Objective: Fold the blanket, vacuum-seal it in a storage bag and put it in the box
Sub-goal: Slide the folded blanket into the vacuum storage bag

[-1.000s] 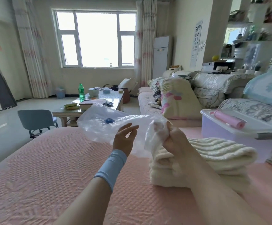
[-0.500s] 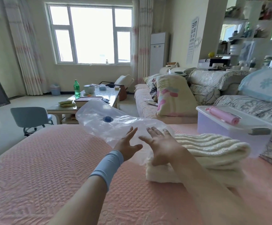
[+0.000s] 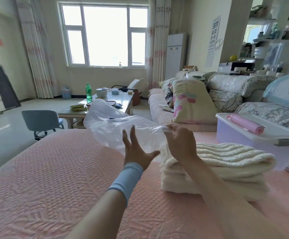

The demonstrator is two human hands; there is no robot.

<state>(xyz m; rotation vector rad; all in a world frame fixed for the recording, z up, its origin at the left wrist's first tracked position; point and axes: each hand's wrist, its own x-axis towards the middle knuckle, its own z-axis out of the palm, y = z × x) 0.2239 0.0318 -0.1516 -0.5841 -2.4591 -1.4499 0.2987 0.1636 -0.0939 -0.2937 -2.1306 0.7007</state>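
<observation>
The clear plastic storage bag (image 3: 116,128) is held up over the bed (image 3: 54,178), puffed and crumpled, its far end drooping toward the bed's far edge. The folded cream blanket (image 3: 226,161) is not in it: it lies in a thick stack on the pink quilted bed cover, just right of the bag's near end and under the right forearm. Behind the blanket stands the translucent storage box (image 3: 235,137) with its lid shut. A pink roll (image 3: 245,124) lies on the lid, and what the box holds cannot be made out.

The right hand (image 3: 179,144) pinches the bag's near edge between thumb and fingertips, lifting the film taut. The left hand (image 3: 136,152), with a pale blue band (image 3: 128,176) on its wrist, is spread wide, fingers straight and pointing up at the bag. Whether it touches the film is unclear.

Beyond the bed a low bench (image 3: 123,102) carries a green bottle (image 3: 88,92), a white pot and small clutter. The bag hides part of its near side. A grey-blue chair (image 3: 40,120) stands on the floor to the left, and a flowered pillow (image 3: 192,100) leans on the sofa to the right.

Half a second ago both hands were spread open at the bag's edge. Since then the right one has closed on the film and raised it, while the left has stayed splayed.
</observation>
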